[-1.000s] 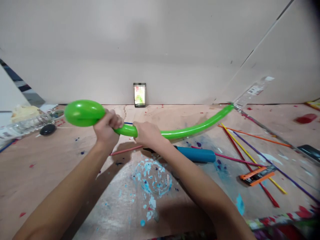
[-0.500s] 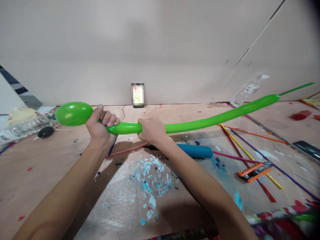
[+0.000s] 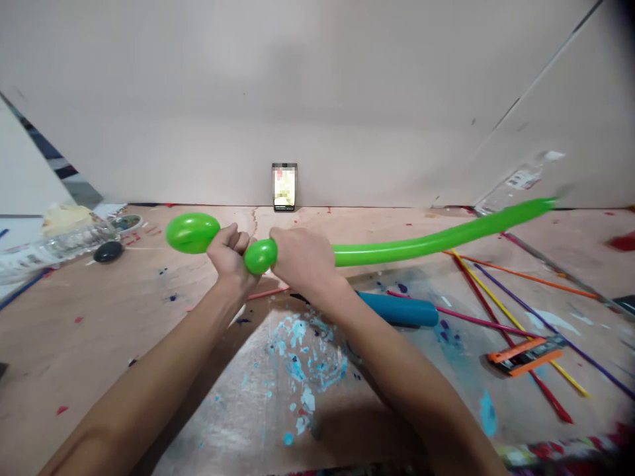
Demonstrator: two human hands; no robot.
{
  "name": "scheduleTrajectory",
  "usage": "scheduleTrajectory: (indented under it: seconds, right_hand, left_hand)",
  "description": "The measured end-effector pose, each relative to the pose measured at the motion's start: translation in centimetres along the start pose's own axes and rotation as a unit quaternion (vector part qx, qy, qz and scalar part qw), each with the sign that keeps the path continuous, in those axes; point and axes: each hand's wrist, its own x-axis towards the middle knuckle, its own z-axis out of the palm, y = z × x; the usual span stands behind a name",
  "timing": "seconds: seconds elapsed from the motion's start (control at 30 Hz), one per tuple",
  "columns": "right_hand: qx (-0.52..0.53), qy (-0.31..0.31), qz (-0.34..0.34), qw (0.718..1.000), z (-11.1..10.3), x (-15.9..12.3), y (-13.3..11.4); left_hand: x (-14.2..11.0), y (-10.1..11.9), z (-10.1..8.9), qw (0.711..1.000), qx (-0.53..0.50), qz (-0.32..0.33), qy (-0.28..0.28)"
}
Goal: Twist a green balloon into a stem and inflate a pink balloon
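Observation:
A long green modelling balloon point(image 3: 411, 248) stretches across the view, held in both hands above the table. My left hand point(image 3: 231, 254) is closed round it just right of a rounded bubble at its left end. Between the two hands bulges a second, smaller bubble. My right hand point(image 3: 307, 261) grips the balloon on the other side of that bubble. From there the long inflated part runs right and slightly up to a thin, blurred tip. Below my right forearm lies a blue balloon pump point(image 3: 401, 309), partly hidden by the arm.
A phone point(image 3: 284, 188) leans upright against the wall. Uninflated balloons point(image 3: 501, 271) and an orange-and-black cutter point(image 3: 526, 356) lie at the right. Plastic bottles stand or lie at right point(image 3: 516, 185) and left point(image 3: 64, 244), near a black oval object point(image 3: 108, 251). Paint marks the wooden table point(image 3: 163, 344).
My hands have come closer together, and the straight stretch between them is now a short round bubble. My left hand and the end bubble have shifted right in view. The tip is blurred.

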Motion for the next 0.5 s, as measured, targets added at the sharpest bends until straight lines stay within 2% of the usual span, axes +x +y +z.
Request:
scheduleTrajectory:
  seconds: [0.1,0.23,0.37,0.5]
  right_hand:
    - [-0.033,-0.021,0.031,0.999,-0.1,0.0,0.8]
    - [-0.041,-0.074,0.05,0.995,0.5,-0.2,1.6]
    - [-0.033,-0.079,0.047,0.995,0.8,-0.2,1.3]
    - [-0.027,-0.103,0.054,0.993,1.1,-0.1,0.9]
  left_hand:
    - [0.4,0.3,-0.1,1.0,0.005,0.01,0.008]
    - [0.9,1.2,-0.2,0.999,0.021,0.034,-0.009]
    - [0.8,1.2,-0.1,0.998,0.036,0.039,-0.022]
    - [0.3,1.1,0.1,0.994,0.049,0.073,-0.072]
